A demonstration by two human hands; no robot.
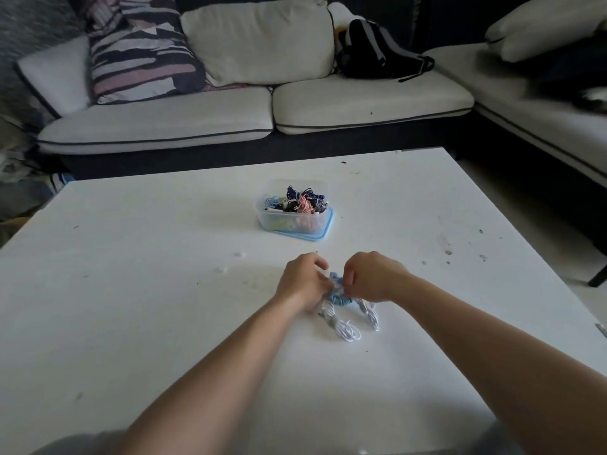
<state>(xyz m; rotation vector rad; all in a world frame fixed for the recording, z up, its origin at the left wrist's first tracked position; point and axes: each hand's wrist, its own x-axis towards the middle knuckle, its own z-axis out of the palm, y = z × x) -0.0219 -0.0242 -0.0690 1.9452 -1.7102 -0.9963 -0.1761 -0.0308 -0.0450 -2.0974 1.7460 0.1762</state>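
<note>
Head view of a white table [147, 257] with both forearms reaching in from the near edge. The table's far edge runs across the view just in front of a light sofa [197, 123]. Its right edge slants down toward the lower right, and its left edge falls away at the left margin. The hands work near the middle of the top, well apart from all three edges. Wide stretches of speckled tabletop lie on either side of the forearms.

The left hand [303, 280] and the right hand [371, 277] sit just beside each other, knuckles up and fingers curled inward. Between them lies a blue cord bundle [338, 298], which both hands pinch at its upper part. The exact fingertip contact is hidden by the hands. The bundle's lower coil shows under the wrists, resting on the table. White cables [348, 328] trail from under the hands toward the viewer, looped and touching the tabletop.

Beyond the hands, across a band of tabletop, a clear plastic container [292, 221] stands on a blue lid [323, 236]. It holds tangled dark, pink and blue cords.

On the sofa rest a patterned cushion [138, 50], a white cushion [259, 37] and a black backpack [377, 50].
</note>
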